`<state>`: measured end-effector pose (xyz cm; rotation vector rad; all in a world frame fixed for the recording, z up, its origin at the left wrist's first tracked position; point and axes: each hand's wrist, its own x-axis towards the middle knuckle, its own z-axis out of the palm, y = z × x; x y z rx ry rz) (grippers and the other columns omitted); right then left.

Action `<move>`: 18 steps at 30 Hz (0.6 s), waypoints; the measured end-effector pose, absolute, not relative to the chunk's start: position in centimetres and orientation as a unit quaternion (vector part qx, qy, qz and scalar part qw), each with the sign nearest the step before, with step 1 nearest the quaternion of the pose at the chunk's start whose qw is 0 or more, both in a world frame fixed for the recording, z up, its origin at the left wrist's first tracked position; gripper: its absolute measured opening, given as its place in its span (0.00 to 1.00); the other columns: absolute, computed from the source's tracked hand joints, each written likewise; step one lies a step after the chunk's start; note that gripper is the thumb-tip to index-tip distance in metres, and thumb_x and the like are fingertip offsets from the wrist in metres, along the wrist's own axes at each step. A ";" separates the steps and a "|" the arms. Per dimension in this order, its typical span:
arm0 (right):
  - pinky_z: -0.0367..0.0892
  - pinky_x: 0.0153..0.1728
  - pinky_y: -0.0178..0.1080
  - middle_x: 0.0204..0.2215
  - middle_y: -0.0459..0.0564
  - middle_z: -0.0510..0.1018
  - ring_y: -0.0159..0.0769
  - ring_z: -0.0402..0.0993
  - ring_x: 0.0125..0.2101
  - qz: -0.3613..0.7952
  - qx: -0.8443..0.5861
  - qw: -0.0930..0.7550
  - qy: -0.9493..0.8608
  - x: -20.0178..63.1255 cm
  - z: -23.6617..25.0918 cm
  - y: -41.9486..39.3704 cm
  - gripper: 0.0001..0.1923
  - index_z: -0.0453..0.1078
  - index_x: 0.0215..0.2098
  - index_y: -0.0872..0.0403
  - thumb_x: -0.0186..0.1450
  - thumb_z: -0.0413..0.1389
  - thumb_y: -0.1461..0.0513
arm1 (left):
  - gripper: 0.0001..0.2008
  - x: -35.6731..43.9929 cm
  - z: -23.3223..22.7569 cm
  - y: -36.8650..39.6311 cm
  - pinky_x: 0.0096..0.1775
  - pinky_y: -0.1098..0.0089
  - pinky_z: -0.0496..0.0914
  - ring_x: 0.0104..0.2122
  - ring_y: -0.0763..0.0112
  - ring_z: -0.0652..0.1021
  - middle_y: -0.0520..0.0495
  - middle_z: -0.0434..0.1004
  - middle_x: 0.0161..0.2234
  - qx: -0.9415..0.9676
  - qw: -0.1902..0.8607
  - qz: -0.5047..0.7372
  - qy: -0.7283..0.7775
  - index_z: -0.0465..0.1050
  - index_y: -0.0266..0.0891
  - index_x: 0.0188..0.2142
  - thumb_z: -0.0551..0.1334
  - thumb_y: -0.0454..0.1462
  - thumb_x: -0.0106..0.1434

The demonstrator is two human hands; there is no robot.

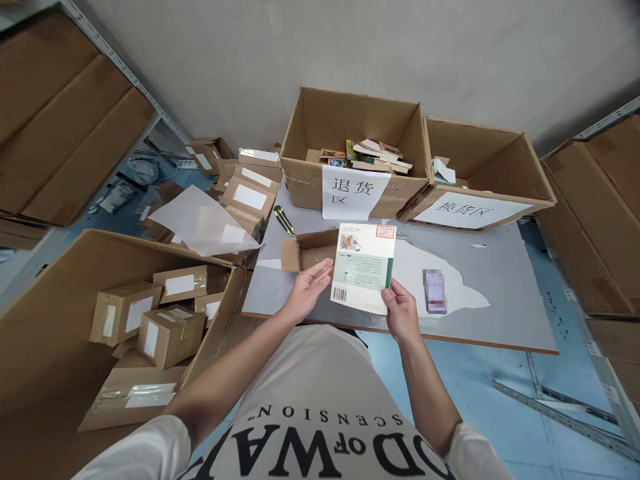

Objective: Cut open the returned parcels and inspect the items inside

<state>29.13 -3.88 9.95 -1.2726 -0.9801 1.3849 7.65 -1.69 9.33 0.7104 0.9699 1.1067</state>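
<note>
While the grey, flat tabletop (pixel 505 273) sits below, work goes on close to its near edge. At lower left, large open brown cardboard box (pixel 65 280), small sealed parcels (pixel 173 337) inside; rim runs close to the left arm, so elbow best tucked in. Along the back, two open brown cardboard boxes with white handwritten signs: the left one (pixel 305 190) holds a loose heap of books (pixel 380 157), the right one (pixel 525 183) a few pale items. Small open brown cardboard carton (pixel 316 250) on the tabletop, partly behind the book; its flaps could catch a corner, so some lift helps. Thin white paperback book with pale-green text panel (pixel 363 267): in front of the wearer, above the tabletop, printed face up toward the eyes, slightly tilted. Right hand (pixel 401 308) grips its lower right corner, thumb on the face. A one-corner hold probably lets the far side sag. Left hand (pixel 313 283) is open, fingers together along the left edge; contact cannot be told. Light support there should steady the page. Yellow-and-black utility knife (pixel 283 220) lies beyond the carton, blade state unclear; fingers best clear of it. Smallest, the black-and-white barcode (pixel 339 293), lower left, uncovered; thumb is well placed away from it.
</note>
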 end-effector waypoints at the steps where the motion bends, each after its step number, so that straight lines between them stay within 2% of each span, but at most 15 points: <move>1: 0.71 0.48 0.48 0.45 0.52 0.79 0.44 0.76 0.46 0.562 -0.528 0.486 -0.412 29.1 10.0 -3.8 0.28 0.68 0.54 0.52 0.60 0.58 0.49 | 0.30 7.9 9.6 -1.9 0.62 0.54 0.56 0.61 0.54 0.63 0.40 0.62 0.61 0.337 0.681 0.487 0.430 0.69 0.41 0.55 0.69 0.45 0.54; 5: 0.72 0.48 0.48 0.45 0.50 0.80 0.43 0.77 0.45 0.527 -0.542 0.473 -0.452 28.3 10.4 -3.8 0.25 0.69 0.55 0.50 0.61 0.58 0.51 | 0.31 9.4 10.8 -3.0 0.63 0.55 0.52 0.63 0.54 0.59 0.43 0.58 0.63 0.376 0.717 0.432 0.396 0.67 0.43 0.58 0.68 0.43 0.55; 8: 0.73 0.48 0.47 0.46 0.48 0.79 0.43 0.78 0.43 0.485 -0.535 0.456 -0.520 27.1 11.1 -4.0 0.23 0.70 0.55 0.48 0.62 0.58 0.55 | 0.33 10.5 11.2 -3.4 0.63 0.57 0.54 0.64 0.54 0.56 0.43 0.54 0.65 0.373 0.721 0.445 0.379 0.64 0.44 0.59 0.68 0.43 0.55; 10: 0.71 0.50 0.48 0.48 0.47 0.78 0.45 0.77 0.45 0.439 -0.525 0.434 -0.586 26.2 11.7 -4.2 0.23 0.71 0.54 0.47 0.61 0.59 0.57 | 0.32 10.9 11.0 -3.3 0.61 0.58 0.58 0.63 0.54 0.59 0.41 0.60 0.62 0.361 0.716 0.471 0.369 0.66 0.41 0.57 0.68 0.44 0.55; 13: 0.65 0.57 0.49 0.53 0.47 0.74 0.46 0.71 0.53 0.369 -0.484 0.396 -0.687 25.2 12.5 -4.4 0.24 0.71 0.54 0.46 0.59 0.60 0.59 | 0.24 10.9 10.8 -2.9 0.55 0.58 0.66 0.56 0.53 0.70 0.42 0.74 0.52 0.295 0.721 0.505 0.373 0.72 0.39 0.48 0.68 0.46 0.54; 15: 0.63 0.58 0.48 0.54 0.47 0.72 0.45 0.68 0.55 0.342 -0.460 0.378 -0.727 25.0 12.6 -4.3 0.24 0.70 0.55 0.46 0.60 0.59 0.61 | 0.20 10.6 10.8 -2.7 0.52 0.58 0.69 0.51 0.54 0.74 0.43 0.78 0.47 0.233 0.734 0.513 0.379 0.73 0.39 0.43 0.67 0.46 0.53; 18: 0.60 0.60 0.48 0.55 0.49 0.72 0.44 0.65 0.57 0.304 -0.504 0.395 -0.706 25.6 12.1 -3.7 0.22 0.70 0.55 0.46 0.62 0.57 0.60 | 0.19 9.6 10.8 -2.6 0.49 0.57 0.71 0.47 0.54 0.77 0.43 0.79 0.43 0.174 0.756 0.507 0.376 0.73 0.38 0.42 0.66 0.42 0.52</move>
